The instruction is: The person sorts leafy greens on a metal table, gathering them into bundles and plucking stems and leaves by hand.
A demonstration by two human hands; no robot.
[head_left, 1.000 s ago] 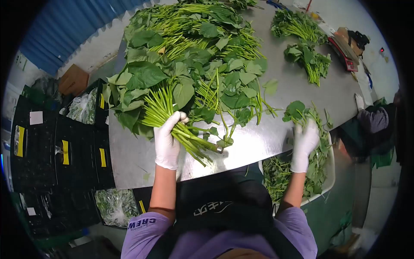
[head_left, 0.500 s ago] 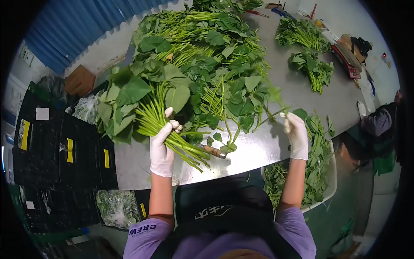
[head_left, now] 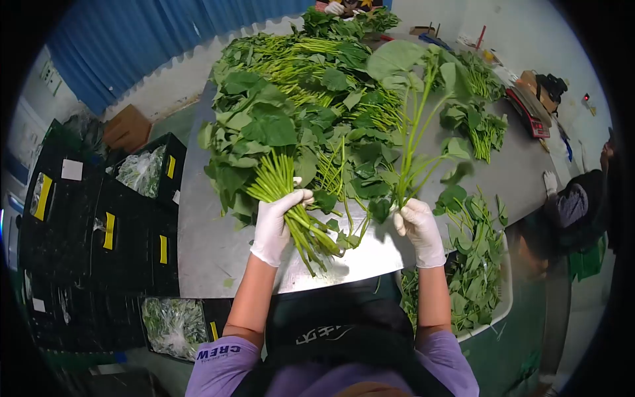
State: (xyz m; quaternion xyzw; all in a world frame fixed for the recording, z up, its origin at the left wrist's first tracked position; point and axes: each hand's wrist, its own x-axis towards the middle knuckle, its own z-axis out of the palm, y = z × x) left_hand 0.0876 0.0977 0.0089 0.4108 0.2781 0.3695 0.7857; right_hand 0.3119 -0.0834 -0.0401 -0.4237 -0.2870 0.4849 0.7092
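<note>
A thick bunch of leafy green stems (head_left: 274,177) is wrapped in my gloved left hand (head_left: 281,221) above the table's near edge. Its broad leaves point away to the left, and the cut ends stick out towards me. My gloved right hand (head_left: 420,228) is closed in a pinch around the lower ends of a few leafy stems (head_left: 411,142), which stand upright with their leaves at the top. Between and beyond my hands lies a big pile of the same greens (head_left: 311,73). The wooden-handled tool seen earlier by the bunch is now hidden.
Tied-looking smaller bunches (head_left: 486,129) and a red scale (head_left: 529,112) are at the table's right. A white basket (head_left: 508,284) of loose greens stands below on the right. Black crates (head_left: 132,245) are stacked left. Other people are at the far end and right.
My right hand has moved left and lower, and the stems in it now stand upright with large leaves showing. The left hand and its bunch have shifted right.
</note>
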